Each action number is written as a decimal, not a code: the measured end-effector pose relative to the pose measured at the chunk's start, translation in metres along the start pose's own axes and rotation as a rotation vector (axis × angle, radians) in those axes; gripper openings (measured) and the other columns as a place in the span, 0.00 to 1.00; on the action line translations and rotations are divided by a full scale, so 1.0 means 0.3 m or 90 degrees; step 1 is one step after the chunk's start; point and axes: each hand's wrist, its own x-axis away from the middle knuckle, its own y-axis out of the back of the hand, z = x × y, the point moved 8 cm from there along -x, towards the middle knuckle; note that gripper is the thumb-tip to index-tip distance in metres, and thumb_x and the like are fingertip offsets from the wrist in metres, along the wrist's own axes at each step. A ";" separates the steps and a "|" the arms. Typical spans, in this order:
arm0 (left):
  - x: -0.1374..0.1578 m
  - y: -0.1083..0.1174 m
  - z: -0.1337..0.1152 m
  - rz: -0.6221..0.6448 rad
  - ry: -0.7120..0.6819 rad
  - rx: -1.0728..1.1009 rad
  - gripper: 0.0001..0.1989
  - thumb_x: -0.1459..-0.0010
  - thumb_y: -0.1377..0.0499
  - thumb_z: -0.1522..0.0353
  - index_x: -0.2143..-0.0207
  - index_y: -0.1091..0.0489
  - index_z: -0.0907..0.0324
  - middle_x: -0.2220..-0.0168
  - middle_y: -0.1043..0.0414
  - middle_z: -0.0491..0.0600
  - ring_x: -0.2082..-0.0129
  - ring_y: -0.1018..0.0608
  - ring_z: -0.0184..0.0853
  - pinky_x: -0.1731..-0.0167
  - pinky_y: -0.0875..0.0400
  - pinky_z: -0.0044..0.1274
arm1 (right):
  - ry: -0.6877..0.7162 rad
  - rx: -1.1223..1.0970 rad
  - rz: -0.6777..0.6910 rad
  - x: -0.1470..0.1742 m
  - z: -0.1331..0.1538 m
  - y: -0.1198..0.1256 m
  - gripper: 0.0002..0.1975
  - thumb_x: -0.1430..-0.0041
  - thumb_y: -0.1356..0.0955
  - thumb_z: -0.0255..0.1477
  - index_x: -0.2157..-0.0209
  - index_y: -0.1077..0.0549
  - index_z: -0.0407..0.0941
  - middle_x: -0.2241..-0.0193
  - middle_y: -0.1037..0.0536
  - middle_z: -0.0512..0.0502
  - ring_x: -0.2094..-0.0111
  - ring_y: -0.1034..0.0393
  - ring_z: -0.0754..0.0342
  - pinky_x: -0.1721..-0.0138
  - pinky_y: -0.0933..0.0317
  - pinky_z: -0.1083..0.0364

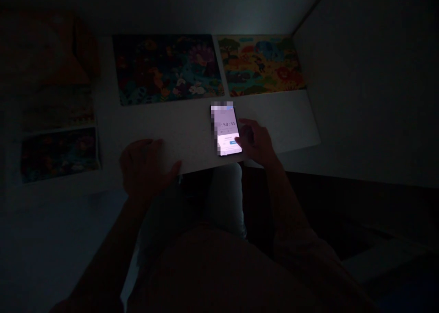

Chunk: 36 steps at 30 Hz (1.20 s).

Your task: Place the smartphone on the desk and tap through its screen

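A lit phone (227, 131) lies on the white table (192, 135) close to its front edge, with a timer readout and a blue button on its screen. The thumb of my right hand (257, 141) touches the right side of the screen near that button. My index finger is apart from the thumb, beside the phone's right edge, and the hand does not grip the phone. To the left, my left hand (146, 167) rests at the table's front edge, thumb and fingers spread, holding nothing. Dim light hides much detail of both hands.
Behind the phone lie a dark animal picture (168, 68) and a brighter savanna picture (262, 64). An orange-brown box (61, 48) stands at the far left, with a smaller dark picture (60, 153) nearer me. A wall borders the table's back.
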 end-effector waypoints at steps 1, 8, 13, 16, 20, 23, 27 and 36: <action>0.000 -0.001 -0.001 0.001 -0.007 -0.008 0.36 0.30 0.36 0.46 0.31 0.30 0.60 0.34 0.32 0.67 0.32 0.30 0.63 0.31 0.36 0.52 | -0.004 -0.013 0.002 0.001 -0.001 -0.001 0.39 0.30 0.32 0.54 0.26 0.31 0.51 0.50 0.19 0.42 0.59 0.25 0.46 0.53 0.29 0.46; 0.001 -0.001 -0.007 -0.019 -0.043 -0.024 0.37 0.30 0.35 0.46 0.31 0.30 0.64 0.34 0.31 0.70 0.32 0.29 0.64 0.30 0.36 0.53 | 0.020 -0.048 -0.022 -0.005 0.036 0.035 0.34 0.24 0.39 0.50 0.26 0.30 0.49 0.50 0.22 0.40 0.55 0.25 0.48 0.49 0.27 0.47; 0.000 0.002 -0.008 -0.018 -0.027 -0.010 0.36 0.32 0.34 0.48 0.32 0.29 0.63 0.35 0.31 0.70 0.33 0.29 0.64 0.32 0.34 0.54 | 0.086 0.025 -0.012 -0.070 0.082 0.035 0.28 0.23 0.38 0.44 0.30 0.26 0.50 0.48 0.25 0.38 0.52 0.28 0.46 0.43 0.29 0.44; -0.001 -0.002 0.000 -0.002 0.001 0.026 0.36 0.32 0.35 0.47 0.31 0.30 0.57 0.34 0.30 0.67 0.31 0.30 0.63 0.30 0.37 0.54 | 0.110 0.051 -0.023 -0.106 0.097 0.025 0.27 0.22 0.39 0.44 0.31 0.24 0.51 0.47 0.26 0.38 0.50 0.29 0.45 0.41 0.30 0.42; -0.003 0.005 0.002 -0.010 0.018 0.036 0.34 0.33 0.36 0.46 0.33 0.28 0.55 0.35 0.30 0.66 0.32 0.29 0.63 0.31 0.35 0.54 | 0.084 0.038 -0.040 -0.131 0.090 0.025 0.28 0.20 0.40 0.46 0.30 0.25 0.52 0.45 0.26 0.38 0.48 0.28 0.45 0.41 0.29 0.43; -0.004 0.007 0.001 -0.017 0.017 0.024 0.35 0.34 0.36 0.46 0.33 0.28 0.55 0.36 0.29 0.66 0.33 0.28 0.64 0.33 0.33 0.55 | 0.059 0.033 -0.036 -0.137 0.079 0.026 0.28 0.20 0.40 0.47 0.31 0.24 0.52 0.46 0.25 0.39 0.50 0.28 0.45 0.43 0.29 0.44; -0.006 0.008 -0.003 -0.024 0.005 0.019 0.34 0.34 0.36 0.46 0.33 0.29 0.55 0.37 0.28 0.66 0.34 0.26 0.62 0.33 0.32 0.53 | 0.073 0.024 -0.039 -0.139 0.081 0.028 0.27 0.21 0.40 0.46 0.32 0.23 0.51 0.47 0.23 0.39 0.52 0.27 0.47 0.44 0.29 0.46; -0.001 -0.007 0.010 -0.015 0.013 0.017 0.35 0.34 0.36 0.45 0.33 0.30 0.55 0.36 0.28 0.65 0.33 0.27 0.62 0.32 0.34 0.52 | 0.116 -0.001 -0.060 -0.135 0.089 0.032 0.25 0.22 0.39 0.45 0.34 0.22 0.51 0.51 0.24 0.40 0.54 0.27 0.46 0.47 0.28 0.44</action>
